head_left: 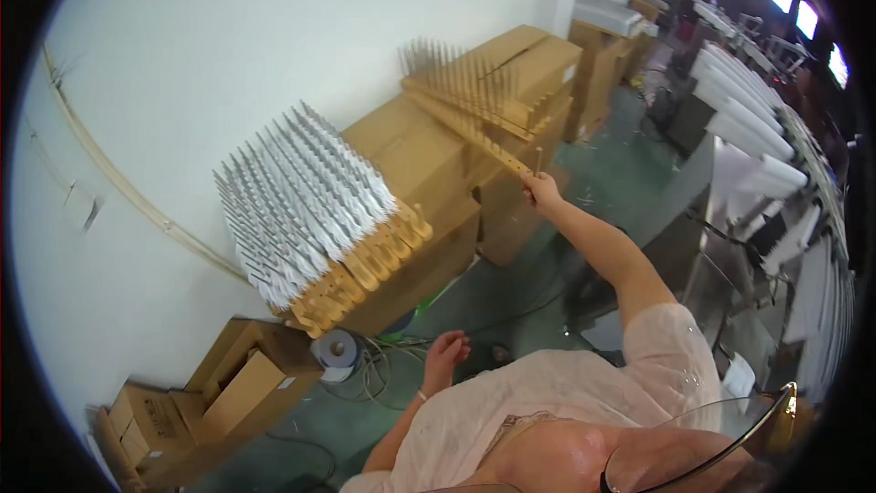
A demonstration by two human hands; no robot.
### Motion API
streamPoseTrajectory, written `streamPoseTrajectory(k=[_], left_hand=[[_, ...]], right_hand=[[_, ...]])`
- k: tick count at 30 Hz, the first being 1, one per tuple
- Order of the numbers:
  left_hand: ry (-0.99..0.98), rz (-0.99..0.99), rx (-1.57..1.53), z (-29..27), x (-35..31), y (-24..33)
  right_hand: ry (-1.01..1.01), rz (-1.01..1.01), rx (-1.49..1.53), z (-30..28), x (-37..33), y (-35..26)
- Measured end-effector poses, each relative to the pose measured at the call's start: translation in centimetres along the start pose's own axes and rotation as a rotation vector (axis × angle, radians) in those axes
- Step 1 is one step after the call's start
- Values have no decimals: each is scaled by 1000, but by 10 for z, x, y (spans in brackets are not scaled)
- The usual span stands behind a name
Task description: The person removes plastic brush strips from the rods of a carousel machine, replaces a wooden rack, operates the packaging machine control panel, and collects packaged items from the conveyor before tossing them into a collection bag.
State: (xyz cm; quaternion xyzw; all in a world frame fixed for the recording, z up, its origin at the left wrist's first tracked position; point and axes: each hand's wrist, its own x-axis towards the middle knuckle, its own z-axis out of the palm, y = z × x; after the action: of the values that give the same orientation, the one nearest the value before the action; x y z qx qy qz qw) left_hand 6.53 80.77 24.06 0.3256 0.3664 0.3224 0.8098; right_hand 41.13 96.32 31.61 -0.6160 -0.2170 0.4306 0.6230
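Note:
My right hand point(543, 192) is stretched out to the front right, its fingers closed round the near end of a wooden strip point(474, 135). Thin metal pins stand up along that strip in a row, and it slants across the top of a cardboard box. Other pinned wooden strips point(538, 119) lie beside it. Low in front of my body, my left hand point(445, 351) has its fingers curled in, with nothing visible in them. To the left, several wooden strips point(365, 265) lie side by side on boxes, their pins point(301, 192) carrying white pieces.
Stacked cardboard boxes point(411, 151) run along the white wall. Open cartons point(237, 374) stand at lower left, near a grey roll point(336, 349) and loose cables point(374, 374) on the green floor. Metal equipment with white rolls point(744, 119) fills the right side.

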Motion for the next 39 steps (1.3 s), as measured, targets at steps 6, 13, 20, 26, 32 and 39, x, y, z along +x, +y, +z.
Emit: streamPoseTrajectory(k=[6, 13, 20, 26, 32, 39], left_hand=[[381, 116, 42, -69, -19, -6], [562, 167, -96, -40, 15, -2], [543, 70, 148, 0, 48, 10], [518, 62, 207, 2, 32, 14], [219, 120, 378, 16, 20, 46], [316, 1054, 932, 62, 34, 186]], right_hand=[[116, 19, 112, 26, 131, 18], [-93, -17, 548, 56, 168, 78], [-866, 162, 47, 178, 11, 108], [-909, 433, 180, 144, 37, 69], [-628, 198, -94, 92, 4, 46], [-112, -323, -425, 38, -123, 46]])
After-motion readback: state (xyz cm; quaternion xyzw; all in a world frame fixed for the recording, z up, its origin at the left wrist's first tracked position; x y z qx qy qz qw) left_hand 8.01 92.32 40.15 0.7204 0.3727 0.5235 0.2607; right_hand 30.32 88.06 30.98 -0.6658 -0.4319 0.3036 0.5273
